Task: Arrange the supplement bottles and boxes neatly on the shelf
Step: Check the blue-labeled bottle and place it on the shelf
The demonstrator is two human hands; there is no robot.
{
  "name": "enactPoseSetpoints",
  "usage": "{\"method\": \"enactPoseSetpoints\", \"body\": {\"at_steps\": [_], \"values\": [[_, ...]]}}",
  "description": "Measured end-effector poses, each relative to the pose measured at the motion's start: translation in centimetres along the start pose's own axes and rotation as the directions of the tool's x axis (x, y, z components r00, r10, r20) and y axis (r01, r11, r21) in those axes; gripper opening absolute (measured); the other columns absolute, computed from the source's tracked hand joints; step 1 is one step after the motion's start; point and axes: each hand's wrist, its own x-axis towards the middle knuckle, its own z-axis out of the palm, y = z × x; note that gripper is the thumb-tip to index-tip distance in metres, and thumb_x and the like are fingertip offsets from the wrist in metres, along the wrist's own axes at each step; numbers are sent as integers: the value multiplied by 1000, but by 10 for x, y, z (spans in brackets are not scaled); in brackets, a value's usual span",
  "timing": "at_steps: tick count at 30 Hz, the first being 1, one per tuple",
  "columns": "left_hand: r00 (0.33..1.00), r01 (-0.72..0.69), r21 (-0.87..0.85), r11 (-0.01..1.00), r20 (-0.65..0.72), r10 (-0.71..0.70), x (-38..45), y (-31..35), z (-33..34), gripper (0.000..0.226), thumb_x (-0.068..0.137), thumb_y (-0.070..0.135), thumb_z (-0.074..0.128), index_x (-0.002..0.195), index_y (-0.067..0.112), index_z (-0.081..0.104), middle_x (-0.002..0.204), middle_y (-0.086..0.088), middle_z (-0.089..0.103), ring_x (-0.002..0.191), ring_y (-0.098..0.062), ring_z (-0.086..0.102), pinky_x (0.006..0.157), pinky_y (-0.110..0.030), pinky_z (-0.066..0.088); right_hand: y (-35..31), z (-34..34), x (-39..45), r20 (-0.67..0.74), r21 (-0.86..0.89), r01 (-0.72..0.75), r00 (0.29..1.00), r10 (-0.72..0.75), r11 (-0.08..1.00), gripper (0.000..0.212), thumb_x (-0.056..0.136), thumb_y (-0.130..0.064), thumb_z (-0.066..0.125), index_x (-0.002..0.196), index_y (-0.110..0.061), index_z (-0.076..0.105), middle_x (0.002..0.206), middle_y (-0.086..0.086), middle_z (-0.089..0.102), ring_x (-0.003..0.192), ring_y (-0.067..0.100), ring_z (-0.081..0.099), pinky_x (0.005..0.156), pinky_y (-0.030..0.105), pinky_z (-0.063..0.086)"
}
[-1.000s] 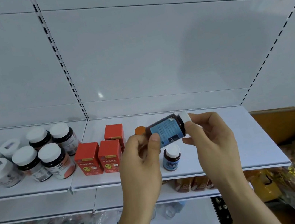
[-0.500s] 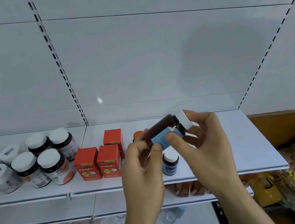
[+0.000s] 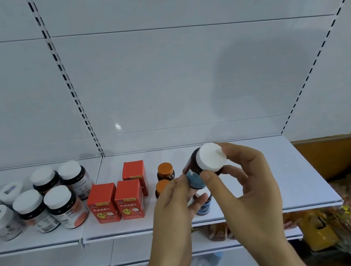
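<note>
My right hand (image 3: 245, 190) and left hand (image 3: 173, 206) both pinch a dark brown bottle (image 3: 196, 169), white cap tilted toward me, blue label underneath, above the shelf (image 3: 273, 186). Red boxes (image 3: 116, 202) stand at nine o'clock.

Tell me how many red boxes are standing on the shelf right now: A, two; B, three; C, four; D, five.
B: three red boxes stand on the shelf, two side by side in front and one behind them, left of the two orange-capped bottles.
</note>
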Motion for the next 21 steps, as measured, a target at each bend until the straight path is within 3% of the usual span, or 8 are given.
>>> {"method": "enactPoseSetpoints", "body": {"at_steps": [4,9,12,15,17,19,21], "values": [[997,70,-31,997,35,-69,4,0,2,27,102,22,50,121,12,67,114,-2,74,107,-17,70,105,-48,49,1,-2,-2,25,-98,64,998,-62,993,57,78,-17,85,112,-50,53,122,-26,64,110,10,64,89,22,51],[998,38,-48,998,43,-36,3,-1,3,27,103,22,48,121,11,65,112,-5,75,104,-19,72,104,-48,49,7,-5,0,6,-150,153,988,-154,977,53,81,-12,82,112,-45,56,121,-24,64,110,15,65,87,13,48],[996,-90,-26,996,-8,90,-2,-1,3,22,103,22,49,110,7,63,106,-6,74,102,-18,71,100,-44,52,10,-7,1,-54,-58,45,997,-48,997,35,86,-20,75,109,-42,60,111,-23,68,104,11,67,84,16,52],[950,-299,151,942,-42,309,-7,0,6,7,97,18,59,104,17,62,99,9,74,99,-11,71,88,-26,54,17,-11,5,-97,6,-72,993,72,997,17,91,-25,68,106,-32,65,102,-17,72,99,4,68,80,17,54],[891,-430,245,869,-42,452,-9,0,7,22,91,14,67,108,25,58,105,17,72,105,-6,68,83,-14,51,23,-14,7,-82,-19,-146,986,144,989,15,96,-20,64,106,-31,67,107,-13,72,103,2,65,81,13,53],[833,-511,301,805,-57,550,-11,0,8,37,85,12,75,111,30,56,109,20,69,107,-7,66,81,-13,51,28,-15,8,-46,-40,-216,976,214,976,16,97,-18,62,102,-32,70,111,-9,71,101,3,64,76,7,49],[780,-571,360,737,-42,625,-13,0,9,46,82,17,81,114,36,54,113,20,66,109,-13,65,87,-25,53,31,-17,8,-7,-65,-255,967,255,965,20,97,-17,62,96,-34,73,109,-12,71,97,4,65,73,5,47]]}}
